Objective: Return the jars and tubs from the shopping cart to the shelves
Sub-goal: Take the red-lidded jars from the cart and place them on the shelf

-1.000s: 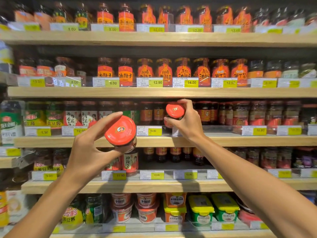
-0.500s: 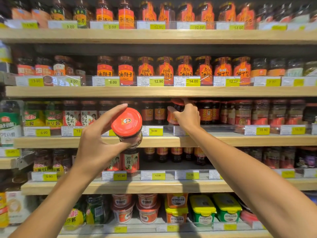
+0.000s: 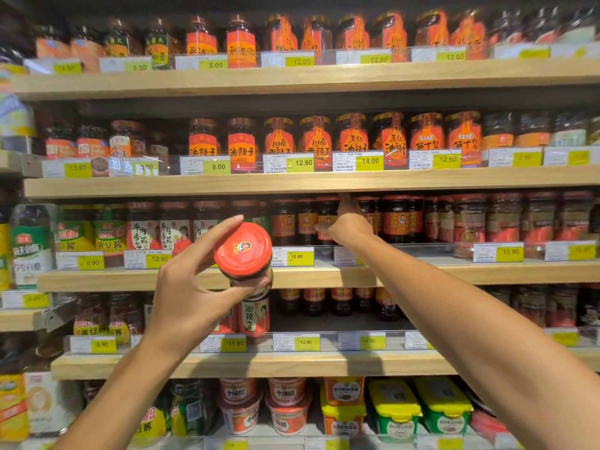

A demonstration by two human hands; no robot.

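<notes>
My left hand grips a glass sauce jar with a red lid, tilted so the lid faces me, in front of the third shelf. My right hand reaches deep into that shelf's row of red-labelled jars. Its thumb lies across the front of a second red-lidded jar standing among its like, and one finger points up beside it. The rest of the right fingers are hidden behind the jars.
Wooden shelves packed with chili sauce jars fill the view, with yellow price tags along clear plastic rails. The fourth shelf has a gap behind its rail. Red, orange and yellow-lidded tubs sit on the bottom shelf.
My right hand has carried its jar forward into the third shelf's row and set it among the other jars. My left hand has drifted right and slightly up with its jar.
</notes>
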